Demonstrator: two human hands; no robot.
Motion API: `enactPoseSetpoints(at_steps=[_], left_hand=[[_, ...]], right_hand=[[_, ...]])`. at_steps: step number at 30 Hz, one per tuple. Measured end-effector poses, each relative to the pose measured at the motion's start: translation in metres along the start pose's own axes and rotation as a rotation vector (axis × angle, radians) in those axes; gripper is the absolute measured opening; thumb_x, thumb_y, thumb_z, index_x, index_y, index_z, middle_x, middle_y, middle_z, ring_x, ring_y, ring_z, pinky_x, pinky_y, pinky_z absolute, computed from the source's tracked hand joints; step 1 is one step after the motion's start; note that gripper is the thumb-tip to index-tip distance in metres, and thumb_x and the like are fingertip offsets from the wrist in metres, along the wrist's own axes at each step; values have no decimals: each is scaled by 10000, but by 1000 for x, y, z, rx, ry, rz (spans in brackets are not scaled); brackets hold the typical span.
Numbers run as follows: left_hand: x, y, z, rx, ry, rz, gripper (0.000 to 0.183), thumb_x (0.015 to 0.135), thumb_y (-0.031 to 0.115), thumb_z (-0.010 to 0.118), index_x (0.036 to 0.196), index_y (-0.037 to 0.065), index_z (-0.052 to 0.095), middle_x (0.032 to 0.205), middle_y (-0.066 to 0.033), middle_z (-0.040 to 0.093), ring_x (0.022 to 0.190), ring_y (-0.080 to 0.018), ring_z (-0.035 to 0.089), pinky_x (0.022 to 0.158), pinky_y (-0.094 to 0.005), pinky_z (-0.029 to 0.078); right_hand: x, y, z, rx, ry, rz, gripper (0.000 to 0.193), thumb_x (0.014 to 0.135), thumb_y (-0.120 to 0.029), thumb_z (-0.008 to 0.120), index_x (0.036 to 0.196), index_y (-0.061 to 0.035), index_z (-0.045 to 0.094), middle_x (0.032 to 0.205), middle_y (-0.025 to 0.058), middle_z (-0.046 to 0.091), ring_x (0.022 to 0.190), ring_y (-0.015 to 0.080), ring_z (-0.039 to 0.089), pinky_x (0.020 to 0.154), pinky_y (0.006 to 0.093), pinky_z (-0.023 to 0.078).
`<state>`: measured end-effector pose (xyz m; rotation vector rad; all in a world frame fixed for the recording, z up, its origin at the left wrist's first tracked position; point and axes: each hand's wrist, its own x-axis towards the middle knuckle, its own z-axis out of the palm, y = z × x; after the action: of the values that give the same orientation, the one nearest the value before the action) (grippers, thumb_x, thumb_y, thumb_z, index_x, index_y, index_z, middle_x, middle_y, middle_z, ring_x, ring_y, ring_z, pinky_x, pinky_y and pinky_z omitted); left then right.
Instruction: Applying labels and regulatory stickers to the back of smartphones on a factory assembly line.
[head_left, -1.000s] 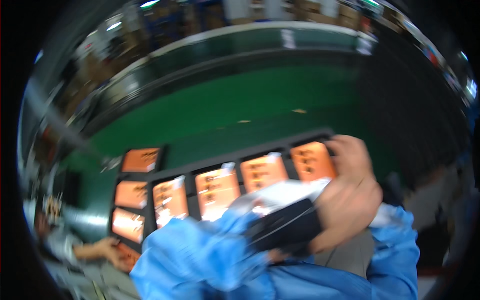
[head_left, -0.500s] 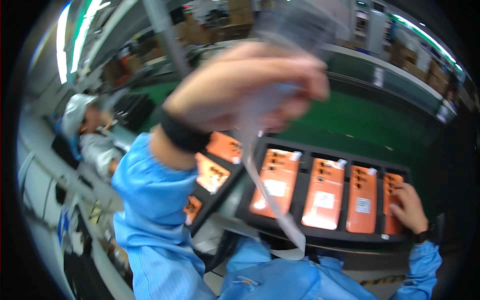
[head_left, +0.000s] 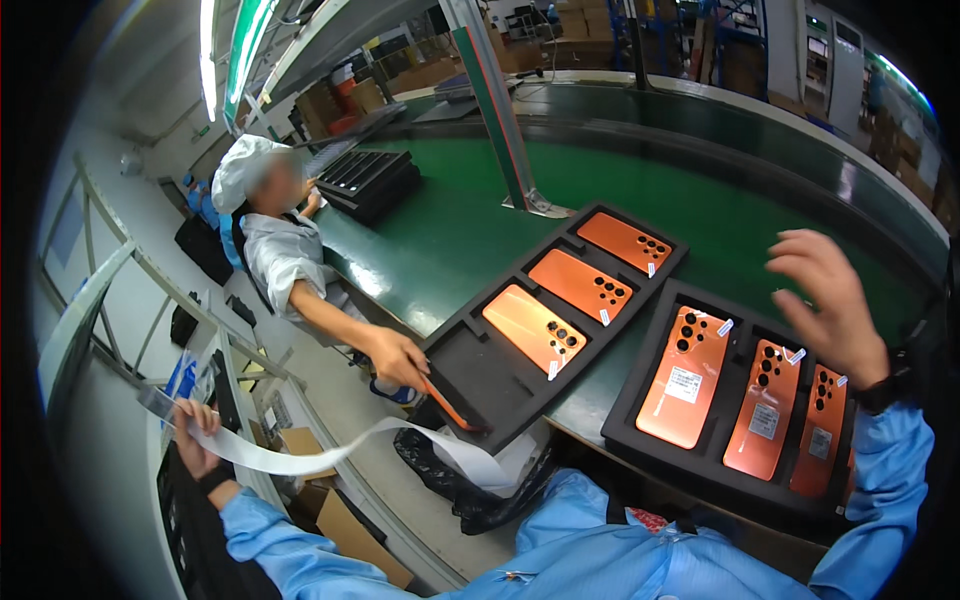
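Observation:
My left hand (head_left: 198, 440) is at the far left, its fingers closed on the end of a long white paper strip (head_left: 290, 462). The strip curves across toward a black plastic bag (head_left: 470, 500) by the bench edge. My right hand (head_left: 825, 290) is raised over the right black foam tray (head_left: 625, 425), fingers apart and holding nothing. In that tray lie orange phones (head_left: 685, 375), camera side up, with white labels on their backs. A second foam tray (head_left: 470, 350) beside it holds three orange phones without such labels. A co-worker's hand (head_left: 398, 358) grips another orange phone (head_left: 455, 408) over its near slot.
The co-worker (head_left: 275, 220), in a white cap, sits at the left along the green bench (head_left: 400, 285). Stacked black trays (head_left: 365, 185) stand farther back. A metal post (head_left: 495, 110) rises from the bench. Cardboard boxes (head_left: 345, 530) lie low at the left.
My left hand has swung from high in front down to the far left with the strip. My right hand has lifted off the phone. The view has turned left, showing the co-worker's hand.

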<state>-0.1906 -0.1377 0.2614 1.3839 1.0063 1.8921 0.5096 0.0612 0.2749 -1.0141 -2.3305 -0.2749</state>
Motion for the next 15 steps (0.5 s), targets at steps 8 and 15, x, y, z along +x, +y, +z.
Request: enactPoseSetpoints(at_steps=[8, 15], left_hand=[[7, -55, -72, -276, 185, 20, 199, 934, 267, 486, 872, 79, 485, 626, -3, 370, 543, -97, 335, 535, -239, 340], [73, 42, -73, -134, 101, 86, 155, 953, 201, 453, 950, 48, 473, 664, 1, 377, 565, -74, 343, 545, -203, 340]], right_hand=[[39, -143, 14, 467, 116, -452, 161, 728, -133, 597, 880, -172, 633, 816, 32, 620, 805, 234, 614, 776, 443, 426], [17, -180, 15, 473, 476, -277, 158, 786, -276, 537, 905, -173, 541, 801, 24, 567, 736, 197, 614, 722, 434, 452]])
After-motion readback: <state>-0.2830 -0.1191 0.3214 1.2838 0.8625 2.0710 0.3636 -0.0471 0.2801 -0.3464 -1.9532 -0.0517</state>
